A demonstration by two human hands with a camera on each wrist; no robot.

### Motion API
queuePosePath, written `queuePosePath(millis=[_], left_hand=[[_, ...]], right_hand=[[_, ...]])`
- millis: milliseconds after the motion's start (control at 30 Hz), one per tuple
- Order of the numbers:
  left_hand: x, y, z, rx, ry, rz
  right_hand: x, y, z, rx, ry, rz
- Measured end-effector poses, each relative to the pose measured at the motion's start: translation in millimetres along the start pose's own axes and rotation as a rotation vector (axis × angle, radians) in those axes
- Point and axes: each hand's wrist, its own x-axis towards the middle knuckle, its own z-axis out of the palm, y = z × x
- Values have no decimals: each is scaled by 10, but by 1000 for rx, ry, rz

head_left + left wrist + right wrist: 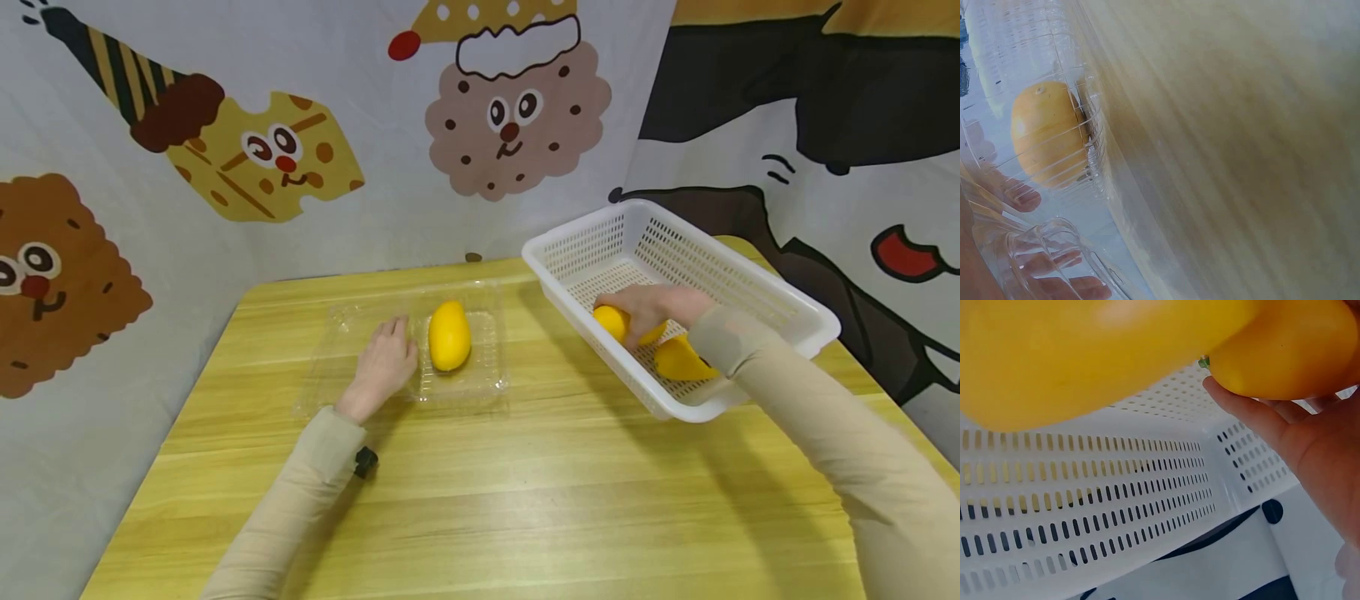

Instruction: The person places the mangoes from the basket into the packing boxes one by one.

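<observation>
A yellow mango (450, 337) lies in the right half of a clear plastic clamshell box (491, 379), which stands unfolded on the table. My left hand (384, 360) rests over the middle of the box, just left of this mango, fingers loosely extended. In the left wrist view the same mango (1049, 134) shows through the ribbed clear wall, with fingertips (1022, 195) close by. Inside the white basket (543, 250), my right hand (651, 307) grips another mango (611, 322). Its green stem end shows in the right wrist view, where a nearer mango (1085, 359) fills the upper left.
Beside the right hand, a further mango (681, 360) lies on the basket floor, partly covered by the sleeve. The slotted basket stands at the right of the wooden table (517, 500). A cartoon-printed cloth (375, 225) hangs behind the table.
</observation>
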Motion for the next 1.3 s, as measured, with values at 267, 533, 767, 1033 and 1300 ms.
queuePosePath(millis=[267, 533, 767, 1033, 1300], left_hand=[[2, 4, 12, 8, 9, 9], [6, -4, 27, -1, 7, 14], [8, -6, 29, -7, 10, 17], [6, -7, 24, -8, 11, 19], [0, -7, 24, -12, 11, 17]], right_hand=[[-52, -9, -169, 41, 126, -5], [-89, -125, -308, 79, 207, 59], [-109, -289, -442, 53, 277, 51], [-82, -541, -544, 20, 313, 67], [18, -871, -605, 6, 353, 23]])
